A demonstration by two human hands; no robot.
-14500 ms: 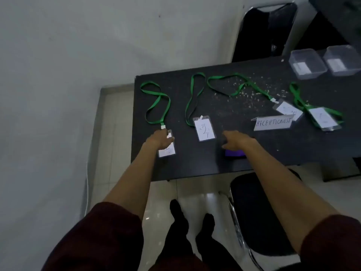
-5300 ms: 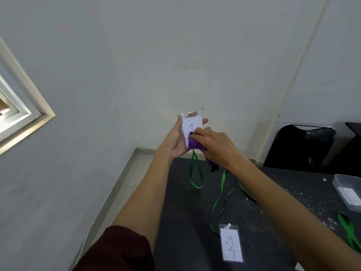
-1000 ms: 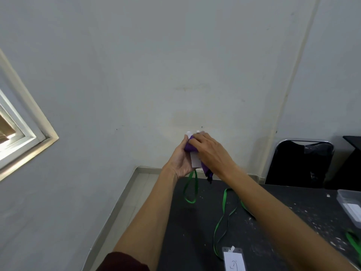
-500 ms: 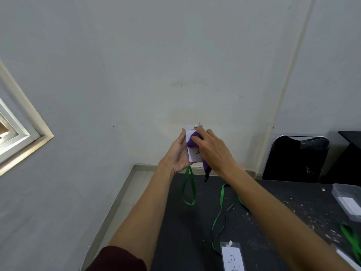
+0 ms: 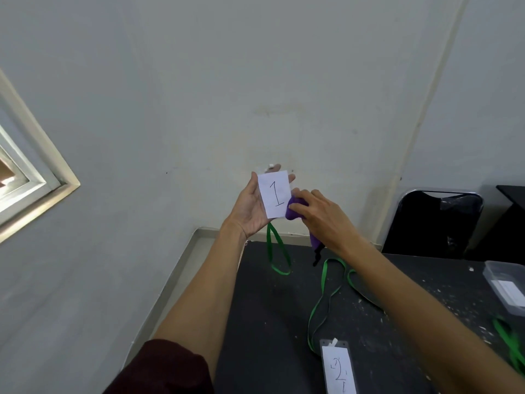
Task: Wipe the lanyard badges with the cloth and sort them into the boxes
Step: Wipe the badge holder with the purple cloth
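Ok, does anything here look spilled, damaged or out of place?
Pale crumbs are scattered over the black table, thickest on its right side near the clear box: loose debris on a work surface. The badge marked 1 and purple cloth look fine.

cloth (image 5: 294, 213) | slid to badge (image 5: 274, 196) lower-right corner | "1" uncovered
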